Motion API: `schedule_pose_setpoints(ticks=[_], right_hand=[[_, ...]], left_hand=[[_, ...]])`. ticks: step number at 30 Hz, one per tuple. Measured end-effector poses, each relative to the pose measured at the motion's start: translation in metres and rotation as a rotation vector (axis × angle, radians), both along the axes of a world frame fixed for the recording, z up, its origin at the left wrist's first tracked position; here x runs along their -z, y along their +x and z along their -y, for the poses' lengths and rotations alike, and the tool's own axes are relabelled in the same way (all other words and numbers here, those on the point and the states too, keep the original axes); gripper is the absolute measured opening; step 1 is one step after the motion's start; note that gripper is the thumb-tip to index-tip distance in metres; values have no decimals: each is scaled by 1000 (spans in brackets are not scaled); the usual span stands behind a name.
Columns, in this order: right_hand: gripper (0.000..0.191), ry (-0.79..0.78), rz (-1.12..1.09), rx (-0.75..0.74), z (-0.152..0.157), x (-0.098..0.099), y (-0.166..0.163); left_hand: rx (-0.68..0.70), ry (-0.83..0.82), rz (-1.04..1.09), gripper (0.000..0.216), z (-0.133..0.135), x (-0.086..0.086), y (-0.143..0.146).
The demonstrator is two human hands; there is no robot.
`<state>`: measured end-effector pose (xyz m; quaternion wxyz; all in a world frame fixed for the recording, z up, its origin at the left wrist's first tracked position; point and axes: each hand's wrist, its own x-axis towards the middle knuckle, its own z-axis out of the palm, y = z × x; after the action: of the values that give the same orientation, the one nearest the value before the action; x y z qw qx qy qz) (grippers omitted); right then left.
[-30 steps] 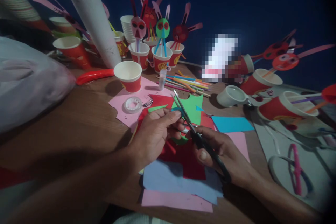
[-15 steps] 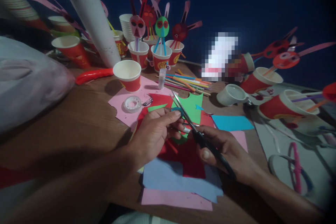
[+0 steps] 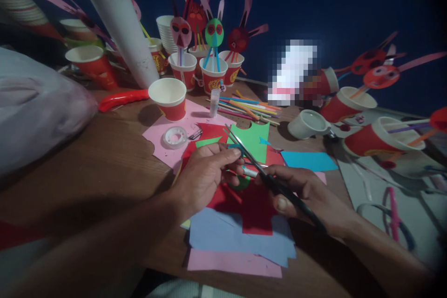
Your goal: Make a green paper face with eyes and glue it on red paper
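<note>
Brown table (image 3: pixel 115 163), scissors (image 3: pixel 275 186) in fingers (image 3: pixel 287 174).

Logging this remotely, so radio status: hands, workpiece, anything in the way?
Left hand: pinching small blue piece. Right hand: holding scissors close beside it. Possible clutter: red paper beneath.

A pair of scissors (image 3: pixel 268 180) with slim silver blades and black handles slants above the worktop (image 3: pixel 115 163), tips pointing away and leftward, slightly parted, while a small, dark teal paper piece (image 3: pixel 235 150), partly hidden, sits right beside the blades.
</note>
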<state>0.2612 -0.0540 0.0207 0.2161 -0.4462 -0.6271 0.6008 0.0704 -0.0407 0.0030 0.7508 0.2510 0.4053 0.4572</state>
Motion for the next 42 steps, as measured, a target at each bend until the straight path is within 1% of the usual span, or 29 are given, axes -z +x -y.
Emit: schedule_pose_setpoints(ticks=[3,8,17,22,27,35,42], right_hand=[[38,11,16,11,-2,0,3],[34,23,50,-21,-3,-3,8],[34,-91,18,-72,-8,-5,16],[38,-147,23,-98,-12,-6,20],[43,-179,56,-128,-14,-5,27],[54,-160,113,-151,-16,-6,33],[52,-159,124,-168,-17,-3,36]], left_hand=[[18,12,-16,10,0,0,0],[39,11,-22,9,1,-1,0],[68,3,-24,10,1,2,0],[90,-14,-17,9,0,5,1],[100,-26,-30,9,0,4,1],[125,-32,-37,10,1,3,3],[144,-26,-17,9,1,5,2]])
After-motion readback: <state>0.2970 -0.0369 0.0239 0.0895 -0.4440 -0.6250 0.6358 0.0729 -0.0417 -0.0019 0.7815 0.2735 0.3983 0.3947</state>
